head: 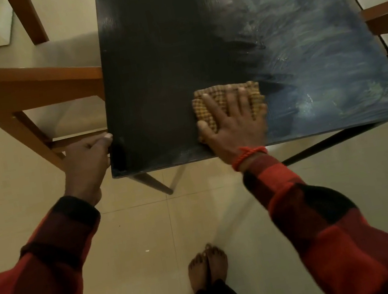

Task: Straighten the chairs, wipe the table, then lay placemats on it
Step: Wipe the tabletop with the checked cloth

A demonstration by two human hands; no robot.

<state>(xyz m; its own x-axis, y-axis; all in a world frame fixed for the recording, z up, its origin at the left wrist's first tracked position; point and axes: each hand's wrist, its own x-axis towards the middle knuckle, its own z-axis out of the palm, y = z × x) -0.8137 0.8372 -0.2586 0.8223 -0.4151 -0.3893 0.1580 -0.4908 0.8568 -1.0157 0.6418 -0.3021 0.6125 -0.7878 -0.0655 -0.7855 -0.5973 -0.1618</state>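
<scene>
The table (163,75) is showing a dark, smooth top with fine wood grain; it is looking matt and dry beside the left hand (87,162), while it is gleaming wet and streaky beyond the right hand (232,122). Under that palm a woven cloth (208,103) is looking coarse, with a small yellow check. The chair (24,90) near the left hand is showing smooth, satin-finished brown wood. The floor (150,231) below both hands is shining as glossy pale tile. Both sleeves (330,231) are looking like soft, matt, red-and-black fabric.
</scene>
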